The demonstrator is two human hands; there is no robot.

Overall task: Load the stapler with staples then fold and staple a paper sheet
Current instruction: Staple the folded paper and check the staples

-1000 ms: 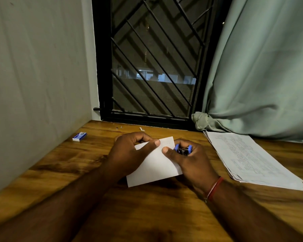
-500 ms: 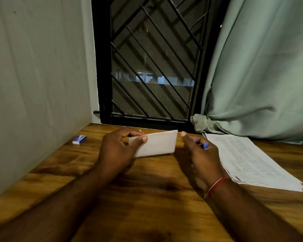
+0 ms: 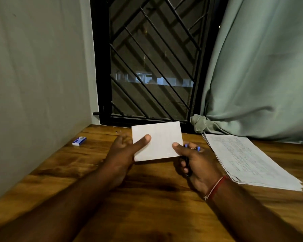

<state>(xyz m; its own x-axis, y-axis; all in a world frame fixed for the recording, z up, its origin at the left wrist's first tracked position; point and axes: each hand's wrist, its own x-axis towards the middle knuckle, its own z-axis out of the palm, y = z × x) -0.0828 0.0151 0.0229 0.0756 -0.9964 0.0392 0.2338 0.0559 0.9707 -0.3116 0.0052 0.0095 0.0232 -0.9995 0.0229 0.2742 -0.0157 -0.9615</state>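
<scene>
Your left hand [image 3: 122,154] pinches the folded paper [image 3: 159,138] at its left edge. Your right hand [image 3: 198,165] thumbs its lower-right corner, fingers curled round the stapler [image 3: 192,147] beside it.

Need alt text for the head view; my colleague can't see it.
The left hand and right hand hold a folded paper above the wooden table; the right also grips a blue stapler. A small box lies left, printed paper stack right.

I see a barred window [image 3: 152,67] at twelve o'clock, a green curtain [image 3: 261,75] at two. Printed papers [image 3: 248,159] lie stacked on the wooden table [image 3: 147,215] at three o'clock.
</scene>
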